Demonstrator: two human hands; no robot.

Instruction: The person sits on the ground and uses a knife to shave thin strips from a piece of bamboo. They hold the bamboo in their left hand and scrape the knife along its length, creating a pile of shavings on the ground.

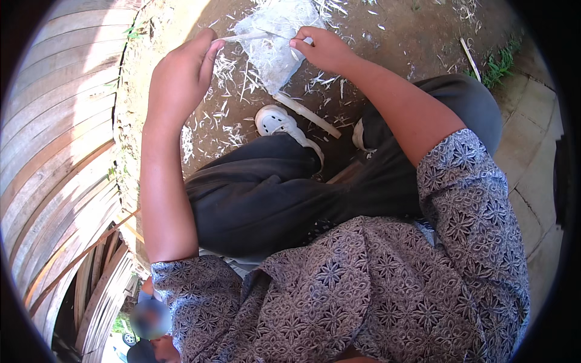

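Observation:
At the top of the view, my left hand (pixel 181 72) is closed, its thumb pressed along one end of a thin pale wooden strip (pixel 239 38). The strip stretches level toward my right hand (pixel 324 49), which pinches a thin, dark, blade-like piece (pixel 277 35) between thumb and forefinger. That piece meets the strip just left of my right fingers; whether it is a knife is too small to tell. Below both hands, a crumpled clear plastic sheet (pixel 275 63) lies on the ground among pale shavings (pixel 225 69).
A pale split stick (pixel 305 114) lies beside my white clog (pixel 272 121). My bent legs in dark trousers (pixel 260 193) fill the middle. Wooden slats (pixel 54 109) rise at left, with another person (pixel 151 323) at lower left. Paving slabs (pixel 526 145) border the right, near another stick (pixel 470 59).

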